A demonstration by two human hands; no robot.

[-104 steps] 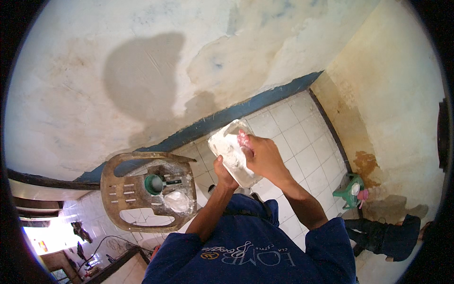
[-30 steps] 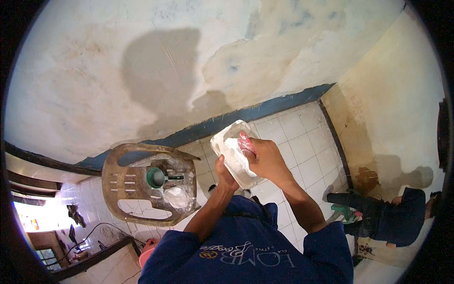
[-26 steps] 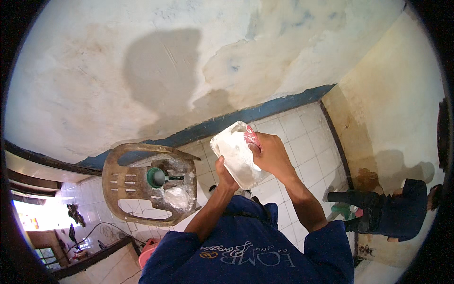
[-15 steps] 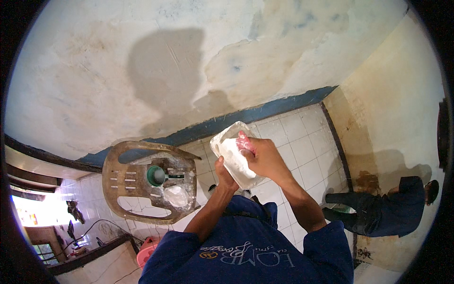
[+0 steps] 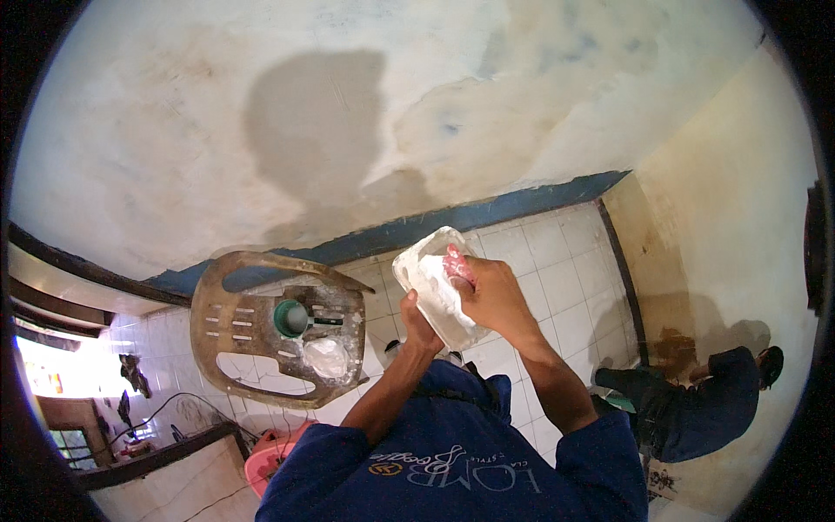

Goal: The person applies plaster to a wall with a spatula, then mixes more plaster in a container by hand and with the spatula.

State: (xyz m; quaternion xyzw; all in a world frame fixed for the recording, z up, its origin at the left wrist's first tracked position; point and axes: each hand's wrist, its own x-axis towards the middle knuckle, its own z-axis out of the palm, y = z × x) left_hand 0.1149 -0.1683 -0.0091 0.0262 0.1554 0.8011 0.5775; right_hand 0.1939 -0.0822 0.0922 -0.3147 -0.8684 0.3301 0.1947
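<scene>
My left hand (image 5: pixel 418 324) holds the off-white tray (image 5: pixel 408 268) along its left side, low in front of my body. White paste or powder (image 5: pixel 439 284) lies inside it. My right hand (image 5: pixel 494 296) is closed on a red-handled tool (image 5: pixel 457 263), held down in the tray; the tool's working end is hidden. To the left, a dirty plastic chair (image 5: pixel 213 322) carries a green container (image 5: pixel 290 318) with a dark handle across it and a crumpled white bag (image 5: pixel 326 355).
A patchy wall (image 5: pixel 504 122) with a blue lower band faces me above white floor tiles (image 5: pixel 557 278). At lower right another person (image 5: pixel 709 404) in dark clothes bends beside the side wall. Low left are a pink plastic object (image 5: pixel 270 465), a cable and a dark-edged counter (image 5: pixel 165 448).
My right hand has shifted slightly back and forth inside the tray. The other person has come leftward over the green stool and changed posture. The view has tilted slightly, lowering the wall band.
</scene>
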